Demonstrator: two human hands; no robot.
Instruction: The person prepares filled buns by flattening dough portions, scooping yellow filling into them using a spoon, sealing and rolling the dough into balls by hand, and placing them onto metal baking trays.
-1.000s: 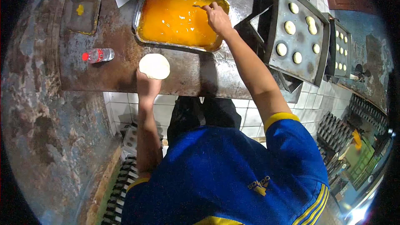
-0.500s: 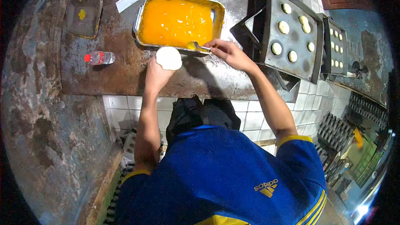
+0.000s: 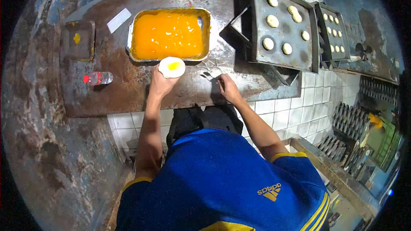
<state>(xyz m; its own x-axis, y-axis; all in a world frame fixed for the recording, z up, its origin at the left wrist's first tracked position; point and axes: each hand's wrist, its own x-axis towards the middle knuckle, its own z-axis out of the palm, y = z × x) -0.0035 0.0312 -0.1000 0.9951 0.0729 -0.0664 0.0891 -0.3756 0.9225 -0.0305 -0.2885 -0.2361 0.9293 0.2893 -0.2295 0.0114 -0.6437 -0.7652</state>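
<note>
Dough [image 3: 166, 70], a flat pale round, rests on our left hand [image 3: 162, 86], just beyond the near edge of the table and close to the near rim of the pan [image 3: 129, 38]. A yellow dab [image 3: 174, 66] sits in the middle of it. The dough hides most of our left fingers, so we cannot tell how far they curl. Our two hands are apart. To the right, our right hand [image 3: 230, 89] is over the near part of the table [image 3: 188, 92], thumb and fingers pinched on a small utensil [image 3: 215, 74] that points left; its head is blurred.

Beyond our hands, yellow paste [image 3: 167, 34] covers most of the floor of the pan. On the left we see a bottle [image 3: 102, 78] lying on its side, red cap to the left, and farther off a small pan [image 3: 92, 51] with a yellow smear. A white card [image 3: 119, 20] lies between the pans. On the right, a tray [image 3: 278, 55] bears pale balls [image 3: 272, 21], two of them touching.
</note>
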